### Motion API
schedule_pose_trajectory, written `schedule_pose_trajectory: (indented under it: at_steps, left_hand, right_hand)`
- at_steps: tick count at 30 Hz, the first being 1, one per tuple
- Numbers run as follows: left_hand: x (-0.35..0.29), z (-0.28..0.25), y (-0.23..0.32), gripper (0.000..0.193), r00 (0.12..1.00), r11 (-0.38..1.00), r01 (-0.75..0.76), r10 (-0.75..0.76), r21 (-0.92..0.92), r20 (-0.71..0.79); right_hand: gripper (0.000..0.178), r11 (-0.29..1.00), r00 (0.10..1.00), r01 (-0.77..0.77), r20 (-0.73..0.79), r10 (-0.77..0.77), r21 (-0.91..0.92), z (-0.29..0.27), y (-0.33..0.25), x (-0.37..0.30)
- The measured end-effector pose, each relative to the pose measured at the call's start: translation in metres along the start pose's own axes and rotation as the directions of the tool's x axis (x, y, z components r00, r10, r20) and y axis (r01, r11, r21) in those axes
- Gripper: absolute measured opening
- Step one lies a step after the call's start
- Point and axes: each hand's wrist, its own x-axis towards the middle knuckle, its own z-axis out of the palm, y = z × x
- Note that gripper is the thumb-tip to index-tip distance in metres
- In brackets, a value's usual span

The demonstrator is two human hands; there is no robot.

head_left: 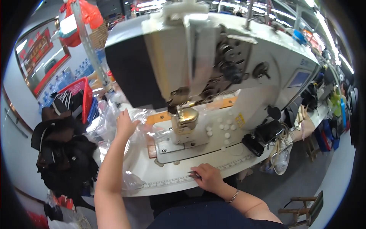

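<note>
Head view: our left hand (125, 124) is at clear plastic (105, 121), its hold unclear; we judge it light, slippery, best edge-pinched; our right hand (209, 178) clasps a dark tool (194, 174).

Sewing machine body (282, 51) was white, its end panel (133, 72) near-black; the needle-area cover (187, 115) shone gold. Base strip (157, 117) was orange-brown. Tabletop (183, 168) was white; ruler strip (171, 181), pale with dark graduations. Small discs (227, 135) were white. Held tool (195, 175) appeared dark grey. Plastic bags (103, 118) were clear. Basket (87, 97) was red; striped cloth (66, 100), black and white. Hanging bag (90, 15) was orange-red, bottles (61, 82) blue.
</note>
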Motion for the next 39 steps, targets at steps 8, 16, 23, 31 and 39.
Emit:
schedule_pose_trajectory:
  at_steps: [8,16,23,31,39]
  left_hand:
    - [-0.107,-0.055,0.095,0.039,0.891,0.852,-0.319,0.418,-0.415,0.174]
    - [-0.230,-0.021,0.155,0.031,0.876,0.716,-0.273,0.460,-0.642,0.141]
    - [-0.244,-0.014,0.155,0.016,0.810,0.720,-0.534,0.585,-0.444,-0.026]
    - [-0.243,-0.021,0.178,0.016,0.822,0.746,-0.529,0.568,-0.404,-0.028]
    - [-0.242,-0.015,0.179,0.017,0.842,0.777,-0.511,0.538,-0.367,-0.032]
  right_hand:
    - [0.034,0.992,0.992,-0.118,-0.043,0.116,-0.045,-0.014,0.015,-0.011]
    - [0.033,0.997,0.927,-0.055,-0.374,0.030,-0.056,-0.041,0.051,-0.024]
    - [0.014,0.791,0.584,-0.531,-0.808,0.080,-0.305,-0.172,0.148,-0.080]
    - [0.014,0.469,0.061,-0.877,-0.945,0.322,0.103,-0.280,0.309,-0.181]
    - [0.023,0.262,0.121,-0.964,-0.807,0.578,0.043,-0.315,0.378,-0.161]
